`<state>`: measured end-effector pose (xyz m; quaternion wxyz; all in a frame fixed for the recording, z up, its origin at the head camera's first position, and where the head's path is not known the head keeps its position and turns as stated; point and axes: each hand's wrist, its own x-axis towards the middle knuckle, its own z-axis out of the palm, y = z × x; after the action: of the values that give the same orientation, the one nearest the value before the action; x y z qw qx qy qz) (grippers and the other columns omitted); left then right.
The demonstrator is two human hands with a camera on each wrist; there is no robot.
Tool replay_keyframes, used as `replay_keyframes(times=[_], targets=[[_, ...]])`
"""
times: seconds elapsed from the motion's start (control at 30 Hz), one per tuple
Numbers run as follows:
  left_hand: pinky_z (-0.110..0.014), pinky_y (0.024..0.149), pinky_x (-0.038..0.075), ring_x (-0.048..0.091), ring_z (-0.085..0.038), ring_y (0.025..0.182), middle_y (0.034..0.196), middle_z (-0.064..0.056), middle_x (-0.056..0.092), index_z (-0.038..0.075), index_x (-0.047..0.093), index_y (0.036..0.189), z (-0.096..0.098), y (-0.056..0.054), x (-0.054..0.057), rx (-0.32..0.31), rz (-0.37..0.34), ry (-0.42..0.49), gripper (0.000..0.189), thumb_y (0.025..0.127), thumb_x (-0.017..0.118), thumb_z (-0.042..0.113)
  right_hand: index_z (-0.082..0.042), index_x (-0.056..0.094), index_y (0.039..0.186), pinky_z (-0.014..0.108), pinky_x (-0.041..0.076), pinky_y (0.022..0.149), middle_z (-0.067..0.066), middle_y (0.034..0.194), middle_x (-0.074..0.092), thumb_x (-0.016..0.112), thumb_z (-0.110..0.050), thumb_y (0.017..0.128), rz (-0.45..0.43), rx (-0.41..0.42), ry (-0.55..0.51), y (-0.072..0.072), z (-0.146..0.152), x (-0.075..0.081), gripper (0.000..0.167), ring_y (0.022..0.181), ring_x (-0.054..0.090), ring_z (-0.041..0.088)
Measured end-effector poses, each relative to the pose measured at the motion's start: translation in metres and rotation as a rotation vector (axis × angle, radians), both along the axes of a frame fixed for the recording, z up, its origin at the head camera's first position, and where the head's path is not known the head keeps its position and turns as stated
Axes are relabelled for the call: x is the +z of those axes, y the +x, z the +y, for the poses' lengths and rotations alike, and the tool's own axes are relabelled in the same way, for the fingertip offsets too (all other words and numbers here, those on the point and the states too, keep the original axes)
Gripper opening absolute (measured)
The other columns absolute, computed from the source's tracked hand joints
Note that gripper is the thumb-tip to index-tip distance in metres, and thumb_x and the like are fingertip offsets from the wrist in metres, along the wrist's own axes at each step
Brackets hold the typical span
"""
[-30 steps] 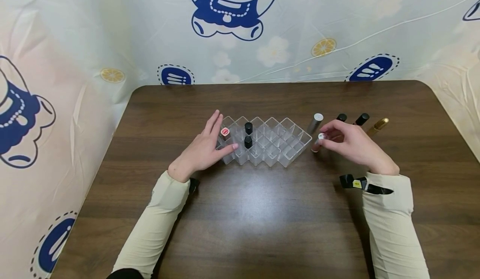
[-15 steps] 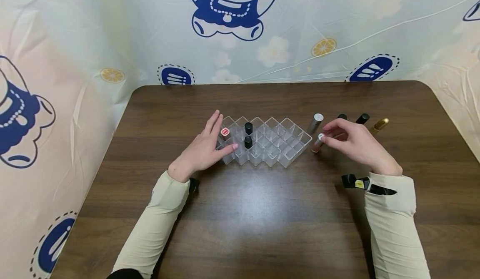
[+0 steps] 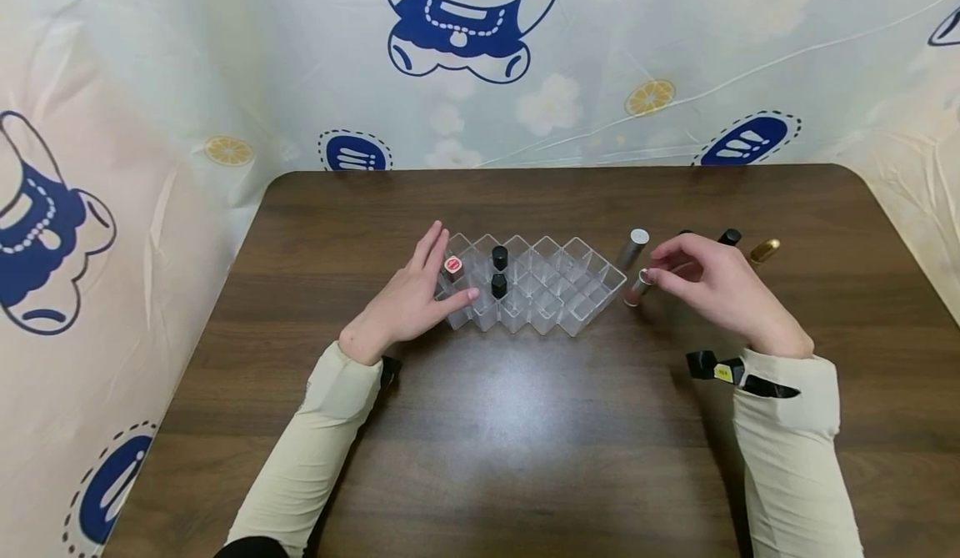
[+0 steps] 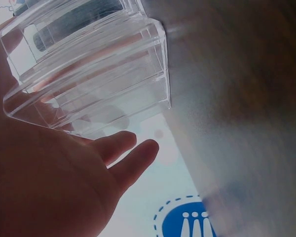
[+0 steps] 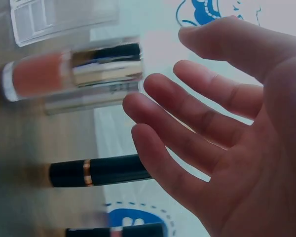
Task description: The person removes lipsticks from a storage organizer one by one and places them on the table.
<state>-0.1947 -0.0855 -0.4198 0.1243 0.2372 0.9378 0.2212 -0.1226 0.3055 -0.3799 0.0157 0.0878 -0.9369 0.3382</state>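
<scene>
My left hand [image 3: 401,308] rests at the left end of a clear plastic lipstick organizer [image 3: 551,279], its straight fingers and thumb spread around that end. In the left wrist view, those fingers reach past the organizer's clear walls [image 4: 108,84]. On the right, a lip gloss tube [image 3: 637,289] with a pinkish body and shiny cap stands upright. My right hand [image 3: 712,287] hovers just beside it. The right wrist view shows its fingers relaxed and apart from the tube [image 5: 39,74], holding nothing.
The organizer holds two black-capped tubes [image 3: 499,258] and a red-topped tube [image 3: 453,268]. Behind the gloss stands a silver-capped tube [image 3: 634,248]. Farther right are a black tube [image 3: 729,238] and a gold tube [image 3: 764,250]; another black tube [image 5: 98,171] is mostly hidden by my right hand in the head view.
My right hand has drawn slightly to the right, its fingers leaving the top of the gloss tube, which stays standing. The left hand keeps its place on the organizer.
</scene>
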Motion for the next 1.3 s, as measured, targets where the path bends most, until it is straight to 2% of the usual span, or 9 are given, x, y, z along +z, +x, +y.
replay_keyframes(times=[0.17, 0.43, 0.57, 0.77, 0.83, 1.07, 1.3], targets=[[-0.054, 0.112, 0.031, 0.033, -0.034, 0.142, 0.163, 0.002, -0.014, 0.018, -0.005, 0.156, 0.0, 0.0, -0.001, 0.001, 0.0, 0.002, 0.101, 0.087, 0.043, 0.073, -0.011, 0.067, 0.108, 0.009, 0.046, 0.077, 0.003, 0.1, 0.069, 0.069, -0.018, 0.09, 0.064, 0.008, -0.001, 0.004, -0.005, 0.007, 0.02, 0.085, 0.059, 0.002], [-0.055, 0.112, 0.031, 0.033, -0.032, 0.143, 0.163, 0.007, -0.014, 0.016, 0.0, 0.157, 0.0, 0.0, -0.002, 0.017, 0.002, 0.008, 0.102, 0.086, 0.043, 0.075, -0.007, 0.066, 0.105, 0.008, 0.045, 0.076, 0.002, 0.098, 0.068, 0.069, -0.009, 0.088, 0.145, 0.076, -0.001, 0.002, -0.016, 0.01, 0.017, 0.084, 0.06, 0.009], [-0.055, 0.112, 0.031, 0.031, -0.032, 0.143, 0.163, 0.005, -0.013, 0.017, -0.002, 0.157, 0.0, 0.0, -0.003, 0.016, 0.0, 0.009, 0.101, 0.086, 0.043, 0.075, -0.006, 0.066, 0.104, 0.014, 0.049, 0.075, 0.005, 0.098, 0.068, 0.069, -0.008, 0.088, 0.177, 0.125, 0.0, -0.001, -0.025, 0.01, 0.017, 0.083, 0.063, 0.013], [-0.054, 0.112, 0.031, 0.034, -0.033, 0.142, 0.163, 0.004, -0.012, 0.017, -0.001, 0.157, 0.0, 0.0, -0.004, 0.017, 0.003, 0.006, 0.101, 0.086, 0.043, 0.075, -0.006, 0.066, 0.106, 0.039, 0.055, 0.077, 0.006, 0.1, 0.068, 0.067, -0.008, 0.089, 0.141, 0.182, -0.015, -0.006, -0.042, 0.008, 0.017, 0.087, 0.066, 0.019], [-0.054, 0.112, 0.031, 0.034, -0.033, 0.142, 0.163, 0.005, -0.014, 0.018, -0.003, 0.157, 0.0, 0.0, -0.004, 0.017, 0.001, 0.003, 0.101, 0.086, 0.042, 0.075, -0.005, 0.065, 0.106, 0.042, 0.055, 0.077, 0.007, 0.1, 0.068, 0.066, -0.007, 0.089, 0.128, 0.201, -0.023, -0.009, -0.048, 0.006, 0.017, 0.087, 0.065, 0.02], [-0.054, 0.112, 0.031, 0.036, -0.034, 0.14, 0.163, 0.005, -0.014, 0.02, -0.005, 0.156, 0.0, 0.0, -0.002, 0.012, 0.0, 0.003, 0.101, 0.086, 0.042, 0.075, -0.002, 0.065, 0.108, 0.045, 0.054, 0.081, 0.011, 0.105, 0.068, 0.066, -0.011, 0.091, 0.061, 0.283, -0.037, -0.016, -0.074, 0.001, 0.02, 0.092, 0.064, 0.025], [-0.056, 0.111, 0.031, 0.035, -0.034, 0.141, 0.164, 0.0, -0.011, 0.017, -0.004, 0.157, 0.0, 0.0, -0.001, 0.007, 0.009, -0.002, 0.102, 0.086, 0.042, 0.075, -0.002, 0.065, 0.108, 0.042, 0.055, 0.081, 0.013, 0.106, 0.068, 0.068, -0.013, 0.089, 0.064, 0.353, -0.036, -0.022, -0.098, -0.001, 0.022, 0.095, 0.064, 0.024]])
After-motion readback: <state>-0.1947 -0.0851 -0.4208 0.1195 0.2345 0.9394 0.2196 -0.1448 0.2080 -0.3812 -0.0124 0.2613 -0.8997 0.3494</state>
